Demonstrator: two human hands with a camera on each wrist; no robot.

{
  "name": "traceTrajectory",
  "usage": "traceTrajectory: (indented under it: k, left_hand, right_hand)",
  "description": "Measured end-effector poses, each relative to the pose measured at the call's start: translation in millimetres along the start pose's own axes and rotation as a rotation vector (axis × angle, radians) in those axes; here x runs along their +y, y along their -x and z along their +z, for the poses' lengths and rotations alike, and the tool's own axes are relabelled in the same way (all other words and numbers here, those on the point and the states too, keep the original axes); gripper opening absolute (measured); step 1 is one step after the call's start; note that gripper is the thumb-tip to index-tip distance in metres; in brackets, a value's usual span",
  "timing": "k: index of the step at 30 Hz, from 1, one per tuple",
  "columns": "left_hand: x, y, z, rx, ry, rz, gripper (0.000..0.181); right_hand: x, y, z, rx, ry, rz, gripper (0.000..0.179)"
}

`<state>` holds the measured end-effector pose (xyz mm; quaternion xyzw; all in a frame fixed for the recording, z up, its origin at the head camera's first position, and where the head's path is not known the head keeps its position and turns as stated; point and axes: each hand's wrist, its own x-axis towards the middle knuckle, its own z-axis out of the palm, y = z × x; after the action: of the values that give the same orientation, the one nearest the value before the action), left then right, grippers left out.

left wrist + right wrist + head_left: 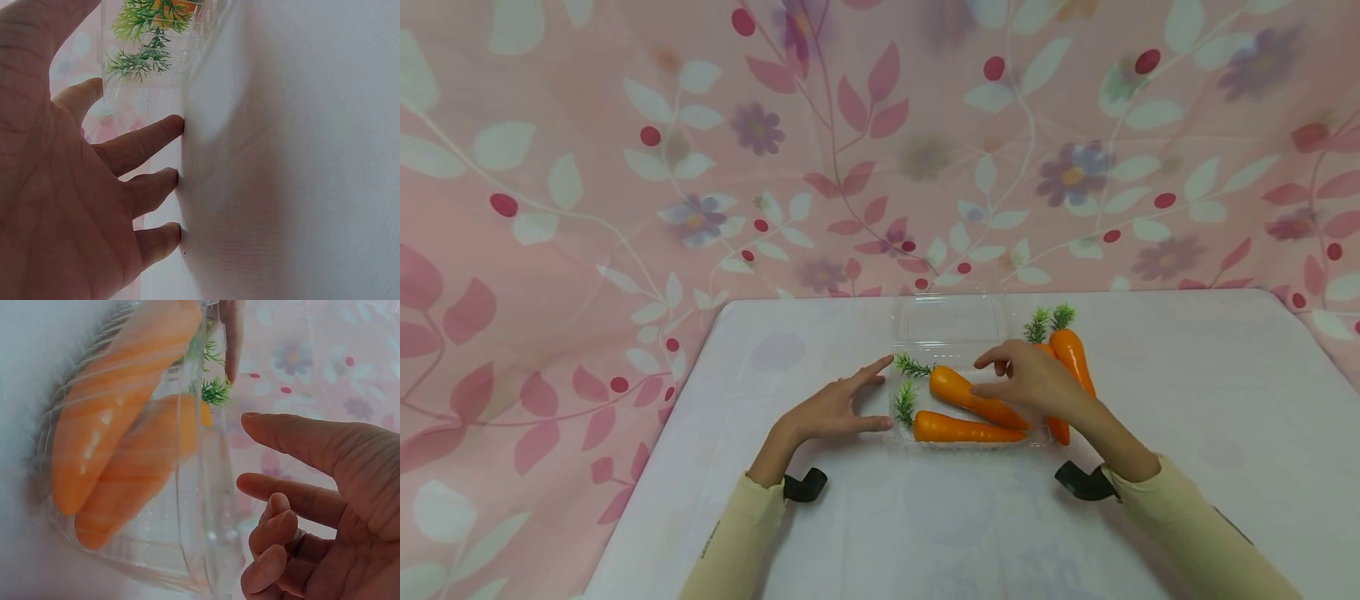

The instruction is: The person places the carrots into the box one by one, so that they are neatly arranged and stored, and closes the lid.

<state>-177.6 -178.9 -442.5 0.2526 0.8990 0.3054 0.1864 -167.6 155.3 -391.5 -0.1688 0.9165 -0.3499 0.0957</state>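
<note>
A clear plastic box holds two toy carrots, the upper carrot slanting and the lower carrot nearly level, with green tops at the left. The box's lid lies folded back. My left hand is spread at the box's left side, thumb and forefinger at its edge; in the left wrist view three fingertips rest on the table. Above the right part of the box hovers my right hand, holding nothing. The right wrist view shows its thumb and forefinger extended and apart, the other fingers bent.
Two more carrots lie to the right of the box: one carrot largely visible, the other carrot partly hidden by my right hand. A white cloth covers the table. Behind it hangs a pink floral curtain.
</note>
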Motion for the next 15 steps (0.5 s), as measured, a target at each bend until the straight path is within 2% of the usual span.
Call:
traceTrajectory:
  k: [6,15]
  left_hand:
    - [0.5,-0.4,0.1,0.0,-0.007,-0.001,0.095]
    - [0.5,-0.2,0.2,-0.003,-0.015,-0.01,0.094]
  right_hand:
    - [4.1,3.4,-8.4,0.042,0.024,-0.023,0.037]
    - [14.0,9.4,-24.0,0.086,-0.019,-0.01,0.037]
